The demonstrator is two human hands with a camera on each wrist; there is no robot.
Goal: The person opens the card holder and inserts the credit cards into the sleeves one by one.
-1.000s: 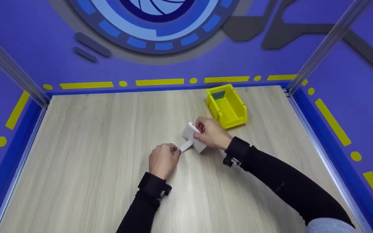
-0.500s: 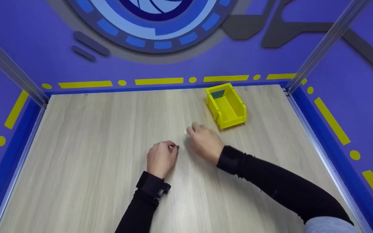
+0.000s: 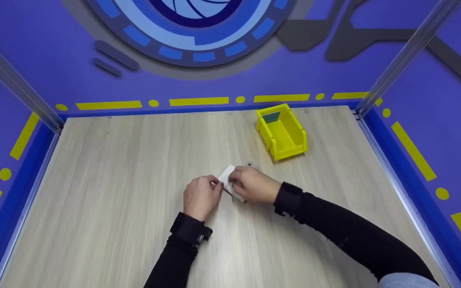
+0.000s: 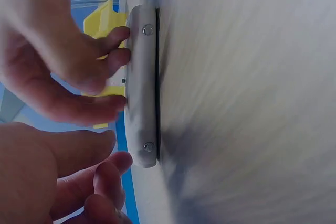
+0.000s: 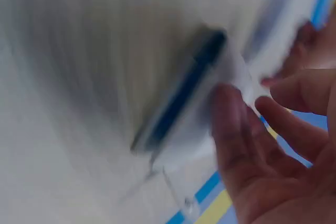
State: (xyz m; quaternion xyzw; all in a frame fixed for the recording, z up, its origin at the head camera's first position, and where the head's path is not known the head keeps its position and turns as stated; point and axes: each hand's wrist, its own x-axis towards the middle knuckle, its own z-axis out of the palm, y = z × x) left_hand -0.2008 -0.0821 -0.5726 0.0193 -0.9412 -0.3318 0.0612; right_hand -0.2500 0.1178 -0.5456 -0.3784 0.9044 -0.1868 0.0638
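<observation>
A small white block point(image 3: 227, 174) with rounded corners lies on the table, a dark layer along its underside. In the left wrist view two round metal studs show on the side of the block point(image 4: 140, 93). The fingertips of my right hand point(image 3: 256, 186) touch its top face; in the right wrist view these fingers are spread, one laid against the white face. My left hand point(image 3: 201, 198) is at the block's left edge, fingers loosely bent, nothing visible between thumb and forefinger. A tiny clear piece with a dark spot point(image 3: 249, 164) lies just beyond my right hand.
A yellow plastic bin point(image 3: 290, 152), open at the top, stands near the back right of the wood-look table point(image 3: 118, 192). Blue-purple panels point(image 3: 198, 88) with yellow marks enclose the table at the back and sides, with metal posts point(image 3: 408, 52) at the corners.
The white strip that my left hand pinched is out of sight. My right hand has brought the raised block down onto the table beside my left hand. The tiny clear piece has come into view.
</observation>
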